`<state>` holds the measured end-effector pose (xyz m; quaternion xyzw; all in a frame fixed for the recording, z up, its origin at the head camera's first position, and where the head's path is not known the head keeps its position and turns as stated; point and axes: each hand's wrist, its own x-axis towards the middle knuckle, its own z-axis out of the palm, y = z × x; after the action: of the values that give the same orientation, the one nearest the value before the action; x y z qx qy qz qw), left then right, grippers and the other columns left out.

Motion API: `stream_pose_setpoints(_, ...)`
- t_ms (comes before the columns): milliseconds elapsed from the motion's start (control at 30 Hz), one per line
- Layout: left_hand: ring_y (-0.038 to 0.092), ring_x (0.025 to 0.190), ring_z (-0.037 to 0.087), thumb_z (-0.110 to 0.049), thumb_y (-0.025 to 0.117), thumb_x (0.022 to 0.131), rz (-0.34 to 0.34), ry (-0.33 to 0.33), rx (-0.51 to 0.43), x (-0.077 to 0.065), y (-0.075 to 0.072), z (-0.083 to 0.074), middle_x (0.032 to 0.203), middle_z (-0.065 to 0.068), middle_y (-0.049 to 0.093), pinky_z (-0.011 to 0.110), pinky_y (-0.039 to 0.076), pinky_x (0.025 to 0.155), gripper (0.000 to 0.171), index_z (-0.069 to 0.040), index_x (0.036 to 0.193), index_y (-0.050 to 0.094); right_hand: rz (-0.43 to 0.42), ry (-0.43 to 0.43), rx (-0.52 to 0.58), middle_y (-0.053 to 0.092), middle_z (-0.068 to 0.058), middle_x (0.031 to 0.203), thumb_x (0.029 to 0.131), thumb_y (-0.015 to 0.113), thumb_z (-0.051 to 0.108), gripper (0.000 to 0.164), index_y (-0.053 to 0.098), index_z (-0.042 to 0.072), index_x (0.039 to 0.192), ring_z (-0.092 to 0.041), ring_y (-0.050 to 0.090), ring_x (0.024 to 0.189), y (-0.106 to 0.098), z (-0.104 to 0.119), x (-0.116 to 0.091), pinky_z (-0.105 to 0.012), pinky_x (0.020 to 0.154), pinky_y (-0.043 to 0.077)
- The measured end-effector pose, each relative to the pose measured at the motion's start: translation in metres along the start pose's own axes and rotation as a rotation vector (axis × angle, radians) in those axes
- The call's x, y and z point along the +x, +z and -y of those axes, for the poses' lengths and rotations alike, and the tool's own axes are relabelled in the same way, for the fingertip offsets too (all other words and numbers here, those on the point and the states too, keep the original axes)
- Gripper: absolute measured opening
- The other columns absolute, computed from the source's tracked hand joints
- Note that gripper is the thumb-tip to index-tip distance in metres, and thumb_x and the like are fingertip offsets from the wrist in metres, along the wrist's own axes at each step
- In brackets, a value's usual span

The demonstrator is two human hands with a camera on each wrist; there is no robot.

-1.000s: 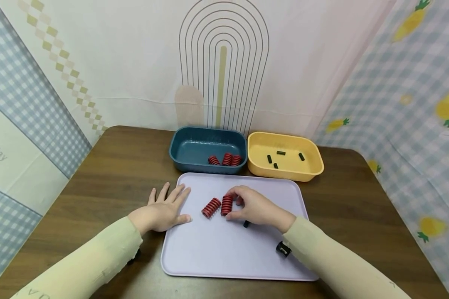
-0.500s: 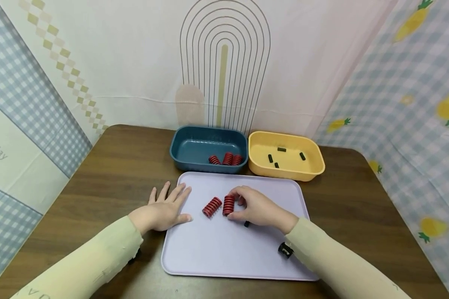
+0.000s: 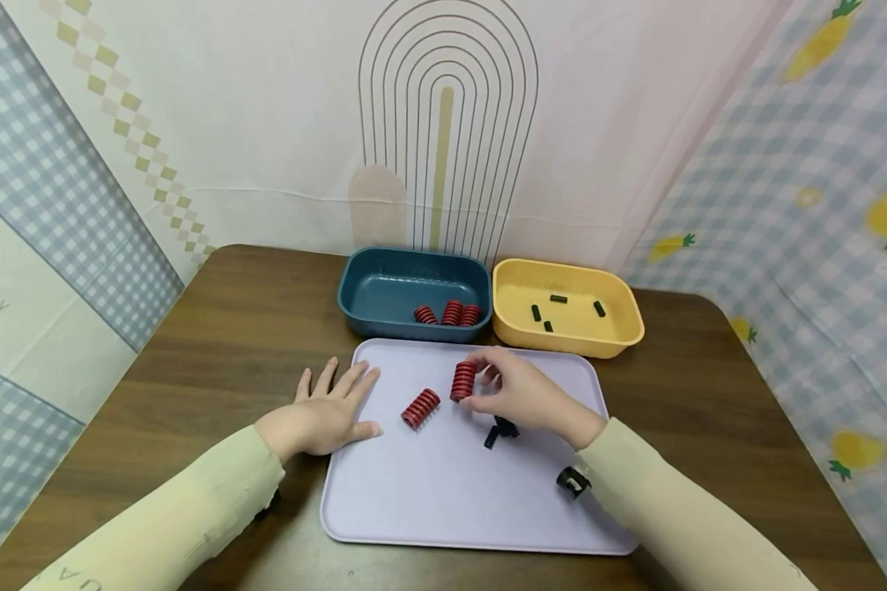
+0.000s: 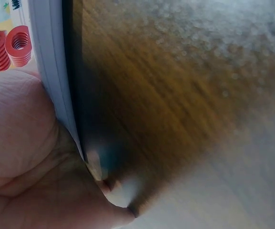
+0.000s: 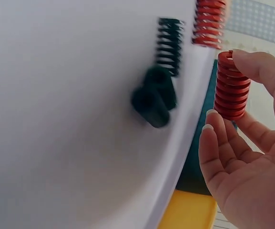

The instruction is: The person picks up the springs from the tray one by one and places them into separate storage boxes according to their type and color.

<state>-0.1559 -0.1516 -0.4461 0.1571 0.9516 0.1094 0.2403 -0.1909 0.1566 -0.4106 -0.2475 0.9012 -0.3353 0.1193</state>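
The right hand (image 3: 526,394) pinches a red spring (image 3: 462,382) by its two ends, thumb opposite fingertips, over a lilac tray (image 3: 414,501), likely for security. The left hand (image 3: 314,420), fingers spread, lies across the tray's edge, apparently steadying it.

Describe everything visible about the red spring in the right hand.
The red spring is a cylinder of glossy, stacked coils, hollow inside, apparently painted metal. The right hand pinches it by its ends. In the head view it shows over the lavender tray, slightly slanted, apart from the other red spring.
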Motion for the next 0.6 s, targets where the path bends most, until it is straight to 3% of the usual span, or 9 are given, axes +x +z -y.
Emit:
stream_pose_setpoints(200, -0.014, 0.142, 0.042, -0.068, 0.044, 0.090, 0.003, -0.001, -0.003, 0.001, 0.000, 0.001, 0.161, 0.003, -0.006, 0.068, -0.009, 0.104, 0.091, -0.024, 0.157, 0.001, -0.066, 0.005, 0.049, 0.059, 0.006, 0.102, 0.079, 0.080, 0.037, 0.052, 0.058, 0.020, 0.123, -0.018, 0.057, 0.092, -0.014, 0.006, 0.003, -0.033, 0.076, 0.050)
stream_pose_setpoints(600, -0.013, 0.142, 0.042, -0.067, 0.044, 0.090, -0.001, 0.003, -0.010, 0.001, -0.001, 0.000, 0.161, 0.003, -0.006, 0.068, -0.009, 0.104, 0.091, -0.024, 0.157, 0.001, -0.305, -0.006, 0.128, 0.058, -0.001, 0.106, 0.080, 0.078, 0.042, 0.056, 0.056, 0.015, 0.124, -0.019, 0.055, 0.095, -0.027, 0.019, 0.019, -0.039, 0.081, 0.049)
